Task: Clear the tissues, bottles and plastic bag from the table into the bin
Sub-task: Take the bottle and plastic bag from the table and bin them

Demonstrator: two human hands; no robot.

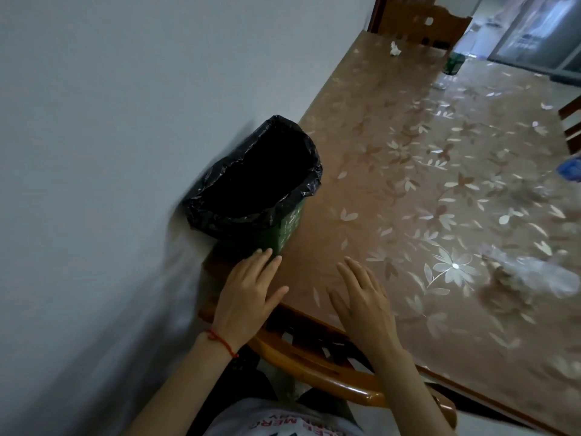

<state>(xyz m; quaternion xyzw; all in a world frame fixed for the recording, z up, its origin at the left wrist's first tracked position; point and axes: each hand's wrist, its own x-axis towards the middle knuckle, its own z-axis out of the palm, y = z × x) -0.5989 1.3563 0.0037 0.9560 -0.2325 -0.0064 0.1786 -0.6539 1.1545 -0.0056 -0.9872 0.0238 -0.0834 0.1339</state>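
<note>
Head view: both hands spread flat and empty, left hand (248, 291) by the bin (251, 180) at centre-left, right hand (361, 297) on the bench (393, 190). Tissue (395, 48) far upper right, clear bottle (531, 272) lower right; a long reach could nudge that bin over.

One bin (284, 228), green with a black liner, stands at the table's near left corner by the wall. One table (393, 190) with a flowered cover fills the right of the scene. Two hands show: the left hand (248, 297) and the right hand (361, 300), both bare and empty. One crumpled tissue (395, 49) lies at the far end. One green bottle (452, 62) stands far right. One clear plastic bag (531, 275), blurred, lies near right. One blue item (570, 171) at the right edge is too blurred to name. Three wooden chairs show in part: one near (330, 366), one far (421, 20), one right (570, 121).
</note>
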